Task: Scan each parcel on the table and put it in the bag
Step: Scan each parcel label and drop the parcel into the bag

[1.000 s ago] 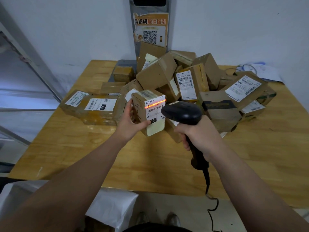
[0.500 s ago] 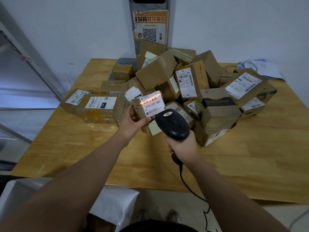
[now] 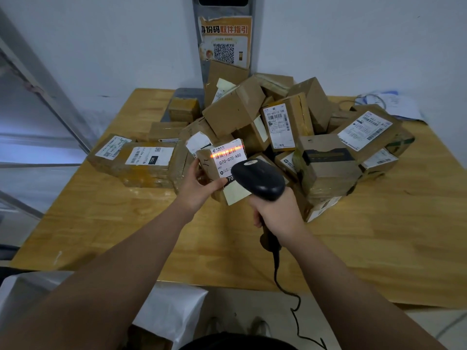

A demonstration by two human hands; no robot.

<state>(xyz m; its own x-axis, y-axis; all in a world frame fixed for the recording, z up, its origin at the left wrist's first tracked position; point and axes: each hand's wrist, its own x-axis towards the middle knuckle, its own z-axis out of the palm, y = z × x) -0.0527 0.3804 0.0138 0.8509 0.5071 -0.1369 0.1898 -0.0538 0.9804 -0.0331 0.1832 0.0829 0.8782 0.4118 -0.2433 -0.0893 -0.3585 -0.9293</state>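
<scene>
Over the middle of a wooden table (image 3: 379,248), just in front of a heap of cardboard boxes (image 3: 235,109): small brown parcel (image 3: 206,164) held up in the left hand (image 3: 199,186), fingers along its left side, thumb curled across its lower front edge. White label facing the camera, printed "070-070-A80", crossed near the top by a glowing orange scan line (image 3: 227,153) over the barcode. Just right of it, black handheld scanner (image 3: 257,179), handle wrapped tightly in the right hand (image 3: 276,213), head pointed at the label and covering its lower right corner. Coiled black cable (image 3: 285,291) trailing from the handle down past the near table edge. Directly behind the parcel, crowding it closely, the heap itself: boxes tilted and stacked against one another, several showing white shipping labels, one with a dark band (image 3: 326,156) just right of the scanner. Further left, lying flat on the tabletop, flat taped boxes (image 3: 144,173) with white labels. Behind the heap, against a pale wall, a grey post (image 3: 201,77) bearing an orange-and-white poster (image 3: 225,39) with a QR code. Loose papers (image 3: 401,107) at the far right corner of the table. Below the near edge at lower left, a white bag (image 3: 174,306), partly hidden by the left forearm.
</scene>
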